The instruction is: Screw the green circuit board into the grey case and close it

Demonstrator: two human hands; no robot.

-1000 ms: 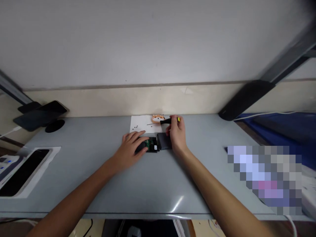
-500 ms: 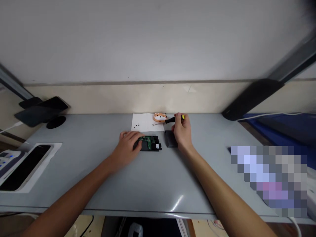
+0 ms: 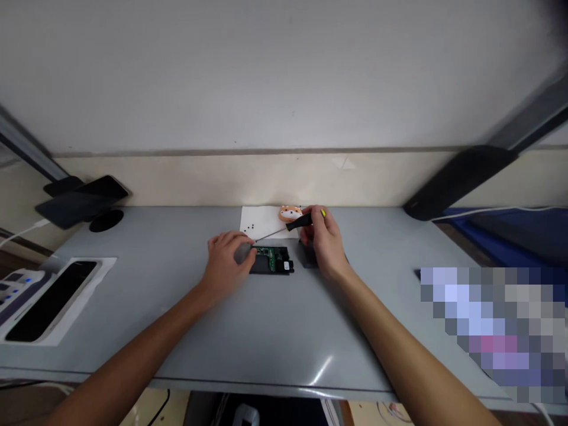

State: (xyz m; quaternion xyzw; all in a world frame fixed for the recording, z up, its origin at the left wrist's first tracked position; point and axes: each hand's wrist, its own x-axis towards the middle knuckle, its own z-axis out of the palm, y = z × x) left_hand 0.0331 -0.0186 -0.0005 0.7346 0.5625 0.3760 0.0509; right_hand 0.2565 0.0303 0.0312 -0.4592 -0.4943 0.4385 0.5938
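Note:
My left hand [image 3: 227, 260] is closed around the left end of an opened black device with a green circuit board [image 3: 271, 258], thumb at the near side and fingertips at the far side. A grey part [image 3: 242, 253] shows between the thumb and fingers. My right hand [image 3: 327, 245] grips a screwdriver [image 3: 298, 222] with a black and yellow handle. Its thin shaft slants down to the left, the tip by my left fingertips at the device's far edge; contact cannot be made out. Under my right hand lies a dark cover [image 3: 307, 255], partly hidden.
Several tiny black screws [image 3: 249, 227] lie on a white paper [image 3: 265, 220], with an orange animal-face case [image 3: 290, 213] on its right. A phone [image 3: 53, 302] rests at the left, a phone on a stand [image 3: 84, 200] behind it. A blurred-out item [image 3: 483, 325] is at the right.
The screwdriver has moved left and down, its tip going from above the paper to the device's far edge by my left fingers. My left hand keeps its hold. The view shifted slightly.

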